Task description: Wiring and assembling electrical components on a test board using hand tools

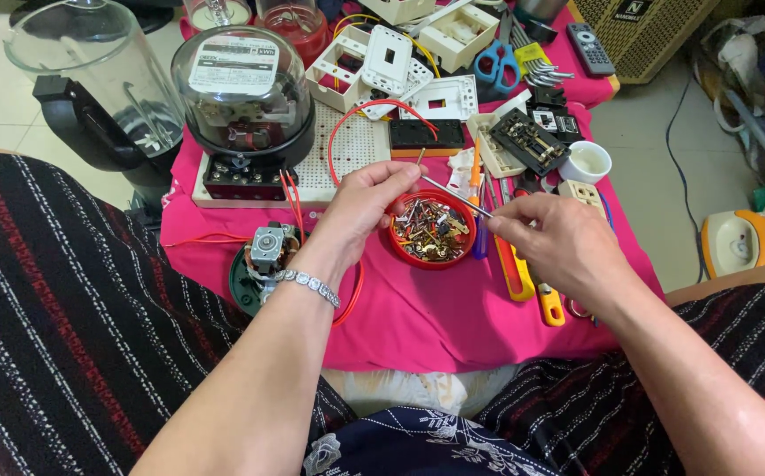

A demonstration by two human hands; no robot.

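Observation:
My left hand pinches the bare end of a red wire that loops up over a white perforated board. My right hand grips a thin metal screwdriver shaft whose tip points at the wire end by my left fingers. Between and just below both hands sits a red bowl full of several small screws and metal parts. All of this rests on a pink cloth. A bracelet is on my left wrist.
A glass-domed electric meter stands on the board at left, a blender jar beyond it. A small motor lies left of my hand. Yellow-handled tools, a white cup, switch plates, scissors and a remote crowd the far side.

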